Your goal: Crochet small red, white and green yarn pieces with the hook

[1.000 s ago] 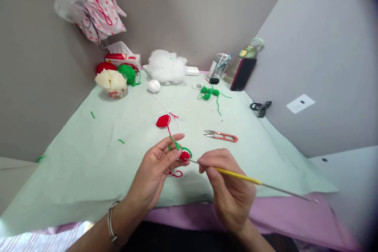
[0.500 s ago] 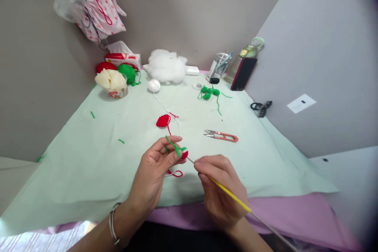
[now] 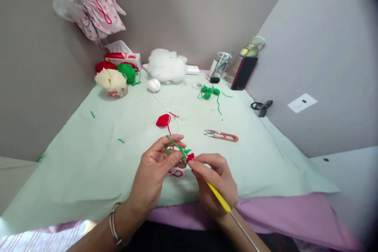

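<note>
Between thumb and fingers, my left hand (image 3: 158,163) pinches a small crochet piece (image 3: 189,156) in red, white and green. Green yarn (image 3: 175,143) runs from the piece over the left fingers. My right hand (image 3: 217,179) grips a crochet hook (image 3: 217,197) with a yellow handle and a metal shaft. Its fingertips touch the right side of the piece, and the hook's tip is hidden there. Beyond the left hand lies a red yarn bundle (image 3: 163,120). A white yarn ball (image 3: 154,85) trails a strand toward the hands, and a red loop (image 3: 177,173) lies beneath them.
Orange thread snips (image 3: 221,135) lie right of the hands. Green crocheted pieces (image 3: 209,92), a phone (image 3: 244,73), a bottle (image 3: 236,67) and a plastic cup (image 3: 220,65) stand behind. White stuffing (image 3: 167,66), a tissue box (image 3: 124,61) and a green yarn ball (image 3: 126,73) line the back.
My right hand has moved left and closer, its fingertips now touching the crochet piece. The piece has turned and shifted slightly right, showing more green and white. The hook's handle now points more steeply down.
</note>
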Demonstrator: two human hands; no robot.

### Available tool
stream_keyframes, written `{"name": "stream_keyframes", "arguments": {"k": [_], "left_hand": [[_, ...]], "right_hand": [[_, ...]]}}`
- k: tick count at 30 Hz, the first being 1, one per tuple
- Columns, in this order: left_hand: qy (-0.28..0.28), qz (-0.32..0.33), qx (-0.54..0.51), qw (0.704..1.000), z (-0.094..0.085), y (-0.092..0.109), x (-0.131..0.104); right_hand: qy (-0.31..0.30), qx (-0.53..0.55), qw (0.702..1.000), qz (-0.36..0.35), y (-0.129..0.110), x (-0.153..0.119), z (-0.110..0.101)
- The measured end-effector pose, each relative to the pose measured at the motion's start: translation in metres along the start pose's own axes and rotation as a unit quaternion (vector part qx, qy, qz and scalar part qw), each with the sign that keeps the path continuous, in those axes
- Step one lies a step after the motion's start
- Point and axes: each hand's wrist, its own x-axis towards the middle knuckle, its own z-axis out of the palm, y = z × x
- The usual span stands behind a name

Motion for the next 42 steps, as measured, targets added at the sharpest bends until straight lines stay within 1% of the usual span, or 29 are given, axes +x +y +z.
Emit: {"name": "stream_keyframes", "arguments": {"k": [2, 4, 6, 9, 10, 12, 14, 16, 21, 25, 28, 36, 42], "left_hand": [[0.005, 0.005, 0.0, 1.0, 0.001, 0.004, 0.0], [0.005, -0.004, -0.011, 1.0, 0.003, 0.007, 0.0], [-0.001, -0.033, -0.036, 0.999, 0.004, 0.009, 0.0], [-0.022, -0.1, -0.08, 0.992, 0.005, 0.01, -0.002], [-0.03, -0.117, -0.089, 0.989, 0.004, 0.01, -0.002], [-0.044, -0.131, -0.096, 0.986, 0.004, 0.009, -0.003], [-0.053, -0.127, -0.091, 0.986, 0.004, 0.009, -0.002], [-0.064, -0.122, -0.082, 0.987, 0.003, 0.009, -0.002], [-0.089, -0.115, -0.063, 0.987, 0.003, 0.012, -0.003], [-0.089, -0.104, -0.045, 0.989, 0.002, 0.012, -0.003], [-0.094, -0.11, -0.037, 0.989, 0.001, 0.013, -0.003], [-0.109, -0.129, -0.04, 0.985, 0.003, 0.012, -0.004], [-0.098, -0.105, 0.01, 0.99, 0.001, 0.012, -0.002]], "right_hand": [[-0.022, -0.003, 1.0, -0.005, 0.002, -0.003, -0.003], [-0.029, -0.01, 0.999, -0.011, 0.003, -0.006, -0.005], [-0.019, -0.017, 0.999, -0.021, 0.004, -0.006, -0.005], [0.009, 0.008, 1.0, -0.024, 0.003, -0.002, -0.003], [0.019, 0.031, 0.999, -0.014, 0.002, 0.0, -0.002], [0.033, 0.087, 0.995, 0.024, -0.001, 0.005, 0.0], [0.035, 0.14, 0.987, 0.071, -0.004, 0.009, -0.001], [0.029, 0.179, 0.979, 0.098, -0.006, 0.011, -0.002], [0.002, 0.226, 0.966, 0.126, -0.004, 0.012, -0.007], [-0.013, 0.261, 0.951, 0.164, 0.002, 0.014, -0.008], [-0.015, 0.281, 0.939, 0.196, 0.004, 0.015, -0.009], [-0.001, 0.332, 0.918, 0.216, 0.006, 0.018, -0.007], [-0.018, 0.351, 0.909, 0.224, 0.009, 0.021, -0.008]]}}
